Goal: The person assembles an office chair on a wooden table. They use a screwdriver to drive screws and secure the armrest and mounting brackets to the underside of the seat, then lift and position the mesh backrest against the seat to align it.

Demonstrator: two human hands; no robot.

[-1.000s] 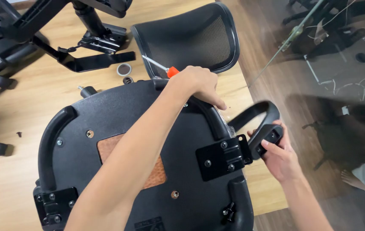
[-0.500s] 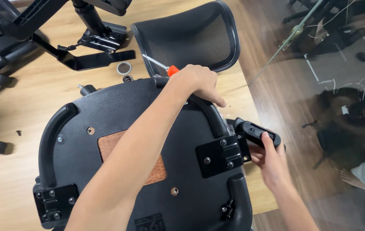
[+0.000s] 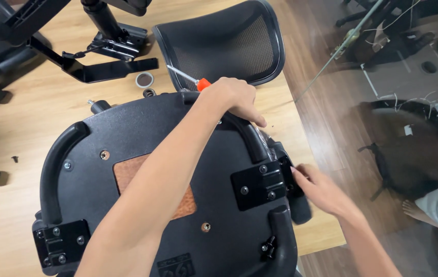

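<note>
A black chair seat (image 3: 142, 128) lies upside down on a wooden table (image 3: 19, 123). My left hand (image 3: 234, 97) reaches across it and curls over its far rim, next to a screwdriver (image 3: 188, 78) with an orange handle. My right hand (image 3: 321, 191) is at the seat's right side. Its fingers press a black armrest piece (image 3: 301, 210) against the seat beside the right mounting bracket (image 3: 257, 184). Most of the armrest is hidden behind the seat and my hand. A matching bracket (image 3: 60, 243) sits at the seat's near left corner.
A black mesh backrest (image 3: 229, 46) lies beyond the seat. Black metal chair parts (image 3: 106, 61) and a small grey ring (image 3: 144, 79) rest at the back left. A loose screw (image 3: 15, 159) lies at the left. The table's right edge (image 3: 311, 154) is close; another person's foot (image 3: 416, 210) is on the floor.
My right hand brought the armrest piece from out at the right in against the seat's side by the bracket. My left hand stayed on the far rim.
</note>
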